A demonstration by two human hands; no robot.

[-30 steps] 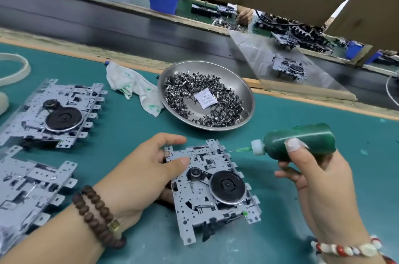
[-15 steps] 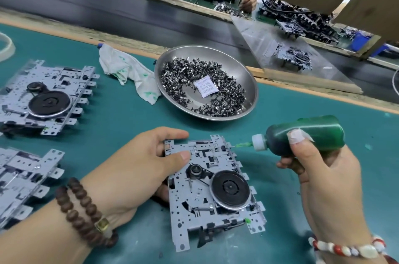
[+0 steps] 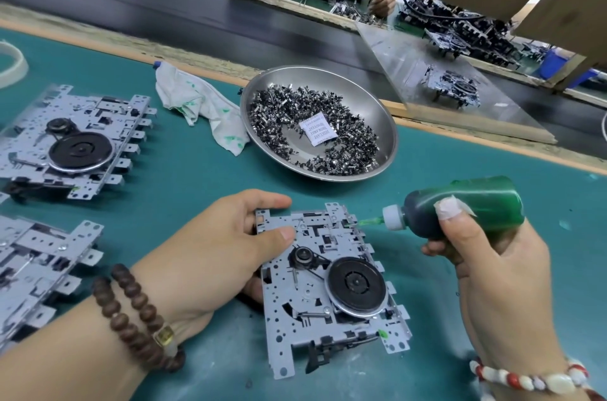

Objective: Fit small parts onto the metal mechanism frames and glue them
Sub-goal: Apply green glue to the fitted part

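Green mat (image 3: pixel 184 177) — glue bottle (image 3: pixel 466 207) lies sideways, nozzle toward frame (image 3: pixel 328 289).

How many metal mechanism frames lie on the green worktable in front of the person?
3: one frame held at its left edge by the left hand, one at far left, one cut off at the lower left edge. More may lie outside the view.

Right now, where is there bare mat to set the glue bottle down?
Bare mat lies right of the steel bowl, beyond the glue bottle in the right hand. A narrower strip separates the left frames from the held frame. The left edge is crowded.
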